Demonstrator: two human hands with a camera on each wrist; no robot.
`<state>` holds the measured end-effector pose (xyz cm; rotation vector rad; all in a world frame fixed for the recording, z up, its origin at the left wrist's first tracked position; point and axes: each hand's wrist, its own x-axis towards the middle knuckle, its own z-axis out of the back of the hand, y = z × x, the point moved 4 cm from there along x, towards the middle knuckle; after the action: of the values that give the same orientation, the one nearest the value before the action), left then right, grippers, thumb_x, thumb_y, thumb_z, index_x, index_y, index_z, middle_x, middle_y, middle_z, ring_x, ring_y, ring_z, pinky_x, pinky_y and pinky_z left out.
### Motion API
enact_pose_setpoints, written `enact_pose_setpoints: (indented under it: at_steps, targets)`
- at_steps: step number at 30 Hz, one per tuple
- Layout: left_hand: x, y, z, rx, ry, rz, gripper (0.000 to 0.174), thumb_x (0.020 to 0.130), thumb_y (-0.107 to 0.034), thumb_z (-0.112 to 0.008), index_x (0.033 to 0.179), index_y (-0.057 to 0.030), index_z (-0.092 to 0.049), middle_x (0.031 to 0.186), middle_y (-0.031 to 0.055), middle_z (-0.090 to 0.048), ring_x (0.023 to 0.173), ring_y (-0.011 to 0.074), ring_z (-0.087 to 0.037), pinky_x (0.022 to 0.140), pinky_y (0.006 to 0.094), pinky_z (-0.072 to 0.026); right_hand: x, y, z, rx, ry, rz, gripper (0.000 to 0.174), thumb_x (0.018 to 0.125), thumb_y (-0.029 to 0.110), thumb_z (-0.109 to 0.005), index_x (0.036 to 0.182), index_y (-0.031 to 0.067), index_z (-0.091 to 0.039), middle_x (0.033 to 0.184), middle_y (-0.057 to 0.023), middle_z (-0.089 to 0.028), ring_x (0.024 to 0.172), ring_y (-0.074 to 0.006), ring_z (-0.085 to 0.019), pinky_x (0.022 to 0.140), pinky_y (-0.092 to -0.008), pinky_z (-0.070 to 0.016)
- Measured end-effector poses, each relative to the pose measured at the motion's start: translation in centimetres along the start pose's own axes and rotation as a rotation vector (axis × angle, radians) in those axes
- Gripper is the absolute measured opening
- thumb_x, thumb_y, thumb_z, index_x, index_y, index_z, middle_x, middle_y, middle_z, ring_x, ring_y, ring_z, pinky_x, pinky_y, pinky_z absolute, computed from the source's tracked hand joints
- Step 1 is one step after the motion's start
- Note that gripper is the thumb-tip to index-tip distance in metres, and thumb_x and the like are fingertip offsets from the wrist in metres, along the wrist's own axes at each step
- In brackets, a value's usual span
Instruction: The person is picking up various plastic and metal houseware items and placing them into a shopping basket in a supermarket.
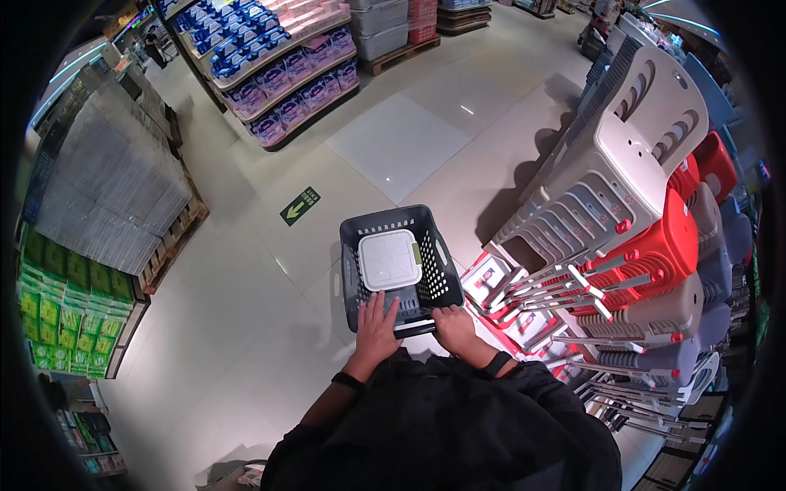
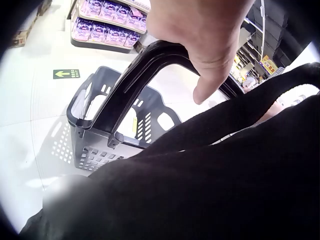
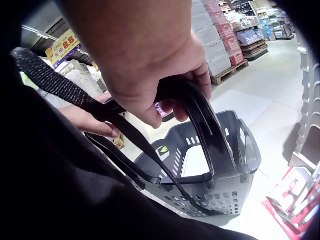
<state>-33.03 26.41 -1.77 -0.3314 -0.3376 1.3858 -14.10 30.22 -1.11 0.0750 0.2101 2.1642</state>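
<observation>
Evidently to keep it level, low at centre frame the right hand [image 1: 455, 327] curls round the grey basket's [image 1: 346, 254] handle [image 1: 414, 329], the left hand [image 1: 375, 326] lies straight-fingered over it, and a white lidded box [image 1: 390, 259] sits flat inside.

big store def, prob a supermarket, long shelves [image 1: 282, 69] w/ purple n blue packs, goods piled on wood pallets [image 1: 403, 55], stacked plastic chairs [image 1: 630, 204], shopping basket [image 1: 438, 274], green arrow sticker [image 1: 300, 205] on tiled floor
</observation>
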Motion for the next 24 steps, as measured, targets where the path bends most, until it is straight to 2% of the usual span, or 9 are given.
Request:
enact_pose_setpoints:
  at_steps: [3, 5, 6, 9, 10, 13, 16, 19, 24]
  targets:
    - [1.2, 1.7, 0.4, -0.038, 0.002, -0.065, 0.090, 0.068, -0.037, -0.078, 0.144, -0.0119, -0.040, 0.150, 0.0232, -0.030, 0.142, 0.0394, -0.026, 0.114, 0.0576, -0.0182, 1.3, 0.6, -0.4, 0.024, 0.242, -0.107, 0.037, 0.070, 0.020, -0.072, 0.102, 0.0061, -0.059, 0.100, -0.0136, -0.063, 0.095, -0.0306, -0.060, 0.078, -0.0421, -0.0487]
    - [2.1, 2.4, 1.1, -0.019, -0.040, -0.085, 0.095, 0.064, -0.034, -0.082, 0.145, -0.0114, -0.039, 0.150, 0.0231, -0.029, 0.142, 0.0398, -0.024, 0.115, 0.0570, -0.0169, 2.2, 1.7, 1.7, 0.018, -0.027, -0.100, 0.063, 0.070, 0.023, -0.075, 0.126, 0.0071, -0.052, 0.131, -0.0201, -0.050, 0.122, -0.0350, -0.048, 0.093, -0.0498, -0.0429]
    - [2.7, 2.5, 1.5, 0.006, -0.085, -0.096, 0.100, 0.060, -0.031, -0.085, 0.145, -0.0108, -0.038, 0.150, 0.0231, -0.029, 0.142, 0.0402, -0.023, 0.115, 0.0564, -0.0156, 2.8, 1.9, 1.9, 0.023, 0.007, -0.120, 0.084, 0.070, 0.027, -0.078, 0.142, 0.0100, -0.038, 0.150, -0.0214, -0.027, 0.139, -0.0378, -0.029, 0.105, -0.0580, -0.0307]
    - [4.3, 3.9, 2.0, -0.015, -0.177, -0.080, 0.099, 0.060, -0.030, -0.084, 0.144, -0.0080, -0.038, 0.150, 0.0237, -0.029, 0.142, 0.0416, -0.023, 0.115, 0.0575, -0.0148, 4.8, 2.8, 3.3, 0.017, 0.032, -0.139, 0.086, 0.071, 0.031, -0.079, 0.143, 0.0092, -0.037, 0.151, -0.0221, -0.026, 0.140, -0.0388, -0.026, 0.108, -0.0586, -0.0267]
    - [5.1, 4.1, 2.4, 0.009, -0.108, -0.076, 0.088, 0.069, -0.032, -0.076, 0.144, -0.0055, -0.037, 0.149, 0.0259, -0.030, 0.142, 0.0403, -0.023, 0.114, 0.0588, -0.0164, 5.5, 2.5, 2.8, 0.022, 0.057, -0.130, 0.090, 0.071, 0.033, -0.079, 0.144, 0.0088, -0.034, 0.152, -0.0221, -0.023, 0.141, -0.0387, -0.025, 0.109, -0.0596, -0.0245]
    - [7.8, 4.4, 1.7, 0.031, -0.103, -0.101, 0.085, 0.070, -0.030, -0.075, 0.143, -0.0070, -0.039, 0.148, 0.0252, -0.031, 0.142, 0.0401, -0.025, 0.114, 0.0581, -0.0167, 7.6, 0.6, 1.4, 0.109, 0.195, -0.143, 0.054, 0.071, 0.031, -0.077, 0.112, 0.0044, -0.054, 0.117, -0.0199, -0.058, 0.112, -0.0351, -0.055, 0.092, -0.0480, -0.0434]
    - [9.5, 4.9, 1.1, 0.004, -0.073, -0.151, 0.083, 0.070, -0.030, -0.074, 0.143, -0.0085, -0.041, 0.148, 0.0248, -0.032, 0.141, 0.0401, -0.027, 0.114, 0.0574, -0.0174, 9.0, -0.9, 0.4, 0.101, 0.062, -0.085, 0.036, 0.074, 0.030, -0.074, 0.093, 0.0061, -0.055, 0.088, -0.0131, -0.065, 0.088, -0.0308, -0.063, 0.077, -0.0423, -0.0482]
    - [10.5, 7.0, 2.6, 0.032, -0.046, -0.105, 0.082, 0.070, -0.030, -0.074, 0.142, -0.0096, -0.042, 0.148, 0.0246, -0.032, 0.141, 0.0403, -0.027, 0.114, 0.0571, -0.0179, 10.5, 0.0, 0.0, 0.137, 0.019, -0.012, 0.032, 0.076, 0.029, -0.072, 0.090, 0.0061, -0.055, 0.081, -0.0141, -0.065, 0.079, -0.0317, -0.066, 0.071, -0.0428, -0.0514]
    - [12.9, 10.2, 4.6, 0.070, 0.044, -0.112, 0.086, 0.069, -0.031, -0.076, 0.144, -0.0089, -0.039, 0.148, 0.0263, -0.031, 0.141, 0.0409, -0.026, 0.114, 0.0559, -0.0190, 13.8, 1.5, -1.3, 0.256, 0.153, -0.112, 0.035, 0.074, 0.024, -0.073, 0.097, 0.0067, -0.053, 0.098, -0.0151, -0.063, 0.083, -0.0305, -0.065, 0.073, -0.0424, -0.0509]
